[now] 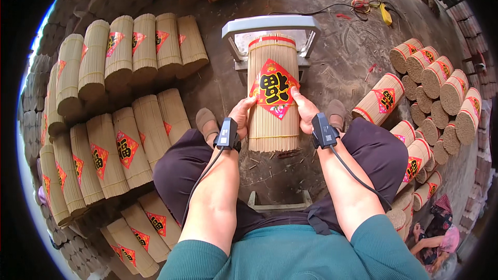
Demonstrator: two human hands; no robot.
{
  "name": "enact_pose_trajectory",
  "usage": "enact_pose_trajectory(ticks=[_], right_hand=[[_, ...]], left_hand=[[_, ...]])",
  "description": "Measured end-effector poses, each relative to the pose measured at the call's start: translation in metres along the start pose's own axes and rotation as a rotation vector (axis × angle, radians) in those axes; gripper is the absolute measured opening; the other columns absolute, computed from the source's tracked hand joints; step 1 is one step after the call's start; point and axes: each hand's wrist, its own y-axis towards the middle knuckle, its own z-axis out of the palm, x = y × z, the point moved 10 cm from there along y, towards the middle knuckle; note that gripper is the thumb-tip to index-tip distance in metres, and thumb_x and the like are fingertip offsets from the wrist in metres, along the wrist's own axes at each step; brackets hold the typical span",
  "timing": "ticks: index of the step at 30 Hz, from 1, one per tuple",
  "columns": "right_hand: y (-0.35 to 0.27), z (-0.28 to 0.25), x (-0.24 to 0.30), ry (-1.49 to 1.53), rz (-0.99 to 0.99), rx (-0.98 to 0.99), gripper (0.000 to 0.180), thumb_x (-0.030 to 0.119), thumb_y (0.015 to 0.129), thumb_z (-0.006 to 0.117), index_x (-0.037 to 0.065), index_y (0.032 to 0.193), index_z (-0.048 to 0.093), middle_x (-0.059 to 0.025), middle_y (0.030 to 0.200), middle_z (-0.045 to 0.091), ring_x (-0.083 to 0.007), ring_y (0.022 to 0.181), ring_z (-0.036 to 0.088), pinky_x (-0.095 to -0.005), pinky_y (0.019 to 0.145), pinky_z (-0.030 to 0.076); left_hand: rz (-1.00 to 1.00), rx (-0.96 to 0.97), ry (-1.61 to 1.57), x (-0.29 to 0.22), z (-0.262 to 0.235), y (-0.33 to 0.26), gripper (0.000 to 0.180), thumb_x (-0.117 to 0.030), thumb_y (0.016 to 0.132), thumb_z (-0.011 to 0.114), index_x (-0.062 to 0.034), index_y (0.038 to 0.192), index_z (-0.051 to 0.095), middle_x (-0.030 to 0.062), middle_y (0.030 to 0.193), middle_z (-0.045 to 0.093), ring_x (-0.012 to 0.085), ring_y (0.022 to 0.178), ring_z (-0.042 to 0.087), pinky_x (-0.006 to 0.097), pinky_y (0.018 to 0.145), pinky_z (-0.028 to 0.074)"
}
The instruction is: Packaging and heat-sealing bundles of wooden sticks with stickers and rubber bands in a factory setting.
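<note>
A thick bundle of thin tan sticks (273, 130) is held between my two hands, its long side pointing away from me. Yellow bands circle it, and a red strip runs around its far end. On its upper face sits a red diamond label (275, 92) with a large dark character. My left hand (241, 116) grips the left side, thumb at the label's left corner. From the right, my right hand (306, 109) clasps it, thumb on the label's right corner. The fingers under the bundle are mostly hidden. Its far part lies within a grey metal frame (271, 21).
Rows of labelled stick bundles (119, 54) stand stacked at the left. More bundles (437, 80) are piled at the right, with one bundle (381, 99) lying nearer. A yellow object (385, 14) and cables lie on the far floor. Another person (441, 236) is at the lower right.
</note>
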Motion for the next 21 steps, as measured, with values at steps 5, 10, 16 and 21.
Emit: enact_pose_trajectory(ticks=[5, 10, 16, 21], right_hand=[[-0.005, -0.009, 0.0, -0.016, -0.027, 0.015, 0.051, 0.044, 0.097, 0.047, 0.006, 0.13, 0.049, -0.0068, 0.128, 0.058, -0.0187, 0.114, 0.055, -0.0357, 0.1, 0.041], [-0.001, -0.004, -0.009, -0.011, -0.024, -0.006, 0.049, 0.042, 0.099, 0.044, 0.005, 0.131, 0.048, -0.0067, 0.13, 0.057, -0.0184, 0.114, 0.055, -0.0352, 0.101, 0.041], [0.012, -0.014, 0.001, -0.08, -0.072, -0.052, 0.048, 0.04, 0.1, 0.041, 0.004, 0.131, 0.048, -0.0078, 0.128, 0.058, -0.0188, 0.113, 0.055, -0.0357, 0.102, 0.04], [0.013, -0.052, 0.017, -0.433, -0.351, -0.17, 0.057, 0.046, 0.098, 0.037, -0.004, 0.117, 0.059, -0.0197, 0.105, 0.067, -0.0219, 0.098, 0.062, -0.0398, 0.083, 0.05]], left_hand=[[0.011, 0.019, 0.074, 0.003, 0.015, 0.005, 0.05, -0.041, 0.089, 0.06, -0.0023, 0.121, 0.056, 0.0123, 0.112, 0.067, 0.0212, 0.094, 0.067, 0.034, 0.087, 0.053], [0.061, -0.145, 0.198, 0.0, -0.014, 0.013, 0.053, -0.046, 0.09, 0.057, -0.0038, 0.122, 0.056, 0.0103, 0.109, 0.068, 0.0186, 0.09, 0.067, 0.032, 0.083, 0.053], [0.006, -0.118, 0.186, -0.004, -0.007, 0.022, 0.056, -0.052, 0.09, 0.053, -0.0053, 0.122, 0.057, 0.0103, 0.113, 0.066, 0.0176, 0.091, 0.066, 0.033, 0.082, 0.053], [0.124, -0.286, 0.422, -0.01, 0.036, 0.01, 0.048, -0.038, 0.096, 0.047, -0.0016, 0.126, 0.055, 0.0082, 0.124, 0.06, 0.0189, 0.112, 0.054, 0.033, 0.098, 0.039]])
